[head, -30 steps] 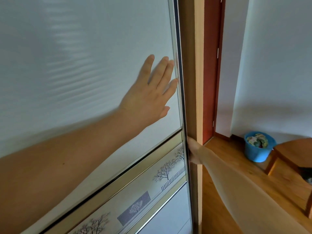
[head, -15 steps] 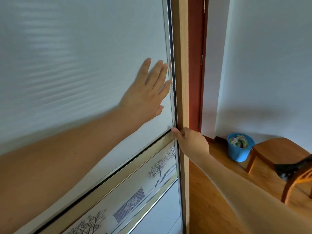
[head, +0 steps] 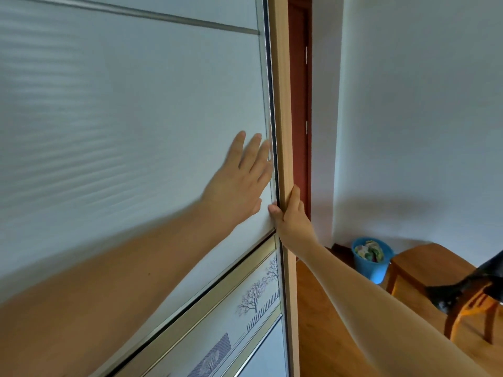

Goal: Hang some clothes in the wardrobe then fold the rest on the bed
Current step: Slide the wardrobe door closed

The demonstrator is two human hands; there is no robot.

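Filling the left two thirds of the frame, the wardrobe door [head: 122, 118] is a frosted white panel with a printed band of bare trees [head: 245, 303] across its lower part. A white wall [head: 422, 118] takes the upper right and a wood floor [head: 321, 322] the lower right. A pale wood post [head: 281, 104] runs top to bottom just right of centre, against the door's right edge with no gap showing. A dark red frame [head: 298, 91] stands just behind it.

The left hand [head: 239, 183] lies flat on the frosted panel at centre, fingers straight and close together, fingertips beside the door's edge. The right hand [head: 291, 216], just below and right of it, grips the post, with the thumb on the door side and the fingers curled round the far side.

A wooden stool [head: 424, 265] sits low at the right edge, with something dark on it, too blurred to name. A blue bucket [head: 371, 268] stands by the wall left of the stool, holding crumpled coloured stuff. Whether that is clothes cannot be told.
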